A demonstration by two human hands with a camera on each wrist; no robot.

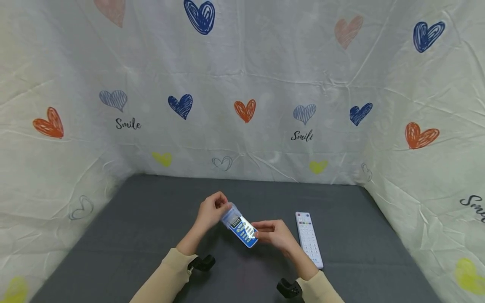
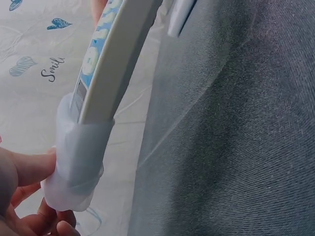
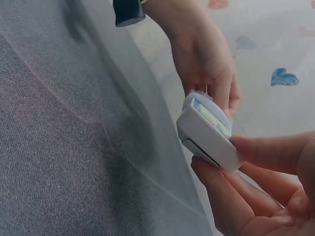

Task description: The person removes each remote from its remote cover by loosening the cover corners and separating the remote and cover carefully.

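Observation:
A small white remote control with a blue keypad face [image 1: 241,229] is held above the dark cloth, tilted between both hands. A translucent soft cover [image 2: 81,157] sits over its far end, the one with the display. My left hand [image 1: 213,209] pinches that covered end between thumb and fingers. At the bare near end, my right hand [image 1: 275,232] grips the remote, thumb on the keypad side and fingers beneath, as the right wrist view shows. The rest of the keypad lies outside the cover.
A longer white remote control [image 1: 308,240] lies on the dark grey cloth [image 1: 170,202] to the right of the right hand. White fabric with printed hearts [image 1: 242,139] surrounds the table at the back and sides. Black cameras are strapped to both wrists.

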